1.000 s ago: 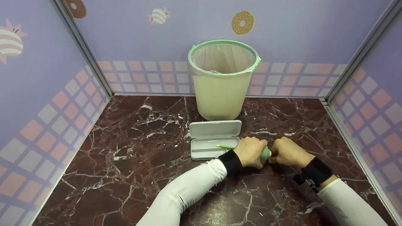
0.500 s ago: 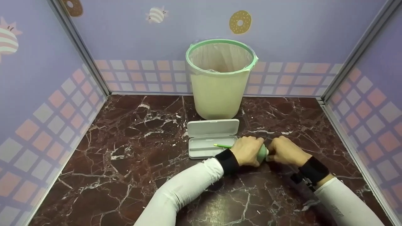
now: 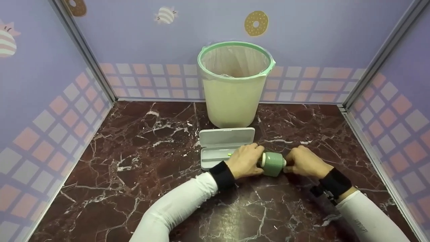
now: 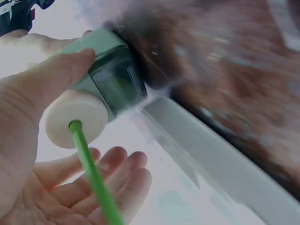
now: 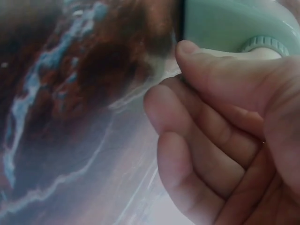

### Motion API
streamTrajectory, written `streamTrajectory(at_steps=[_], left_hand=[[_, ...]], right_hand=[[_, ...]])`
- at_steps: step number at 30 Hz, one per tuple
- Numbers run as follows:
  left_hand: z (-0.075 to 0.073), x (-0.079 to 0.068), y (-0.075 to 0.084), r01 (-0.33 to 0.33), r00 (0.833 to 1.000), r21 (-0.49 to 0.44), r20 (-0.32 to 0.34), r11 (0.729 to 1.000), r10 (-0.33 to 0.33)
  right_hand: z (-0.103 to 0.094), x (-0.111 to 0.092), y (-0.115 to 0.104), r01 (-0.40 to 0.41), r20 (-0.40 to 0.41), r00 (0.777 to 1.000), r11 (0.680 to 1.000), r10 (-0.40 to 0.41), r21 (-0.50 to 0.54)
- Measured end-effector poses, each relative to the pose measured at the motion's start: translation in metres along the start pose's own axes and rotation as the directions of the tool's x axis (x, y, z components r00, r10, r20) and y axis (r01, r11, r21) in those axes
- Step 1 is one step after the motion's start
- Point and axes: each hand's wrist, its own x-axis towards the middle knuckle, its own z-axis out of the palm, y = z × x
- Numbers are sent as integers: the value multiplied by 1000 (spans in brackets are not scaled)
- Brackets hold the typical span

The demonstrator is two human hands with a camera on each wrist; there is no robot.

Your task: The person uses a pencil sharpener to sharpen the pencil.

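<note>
A dark red marbled desk (image 3: 100, 188) fills the lower part of the head view. Near its back stands a pale bin (image 3: 233, 101), with an open grey pencil case (image 3: 226, 137) just in front. The left hand (image 3: 244, 161) partly covers the case; the left wrist view shows its fingers loosely open, the thumb overlapping the green sharpener (image 3: 272, 164), contact unclear. The sharpener sits between both hands. The right hand (image 3: 305, 163) has thumb and forefinger pinched on the cream crank (image 5: 262, 53), a grip clear only from the right wrist. Only the left wrist view shows the green pencil (image 4: 88, 159) seated in the sharpener's hole; the head view shows merely its end. Half a second ago the left hand wrapped the sharpener; now it has slid left, baring the body.
</note>
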Motion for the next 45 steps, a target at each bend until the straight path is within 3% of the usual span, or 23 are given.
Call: streamTrajectory(at_steps=[6,10,16,20,25,31,38,45], left_hand=[[-1,-13,-11,-20,999,47,-36,999,22],[-2,-19,-16,-43,996,41,-77,998,46],[-7,-21,-19,-43,994,38,-96,998,46],[-6,-21,-18,-48,993,51,-103,998,53],[-1,-22,-19,-48,990,56,-127,997,55],[4,-26,-22,-51,988,29,-148,998,55],[8,-27,-28,-42,984,-43,-174,998,34],[9,-25,-29,-37,983,-50,-183,998,27]], right_hand=[[-13,-3,-5,-40,49,998,998,42,-46],[-24,-2,-20,-78,86,993,993,86,-93],[-22,7,-52,-62,-29,998,981,57,-186],[-12,18,-63,-30,-49,999,983,21,-180],[6,31,-63,43,-35,998,985,-50,-167],[23,38,-54,81,-105,990,984,-99,-157],[27,41,-50,72,-164,981,983,-100,-167],[28,42,-50,60,-183,979,982,-93,-178]])
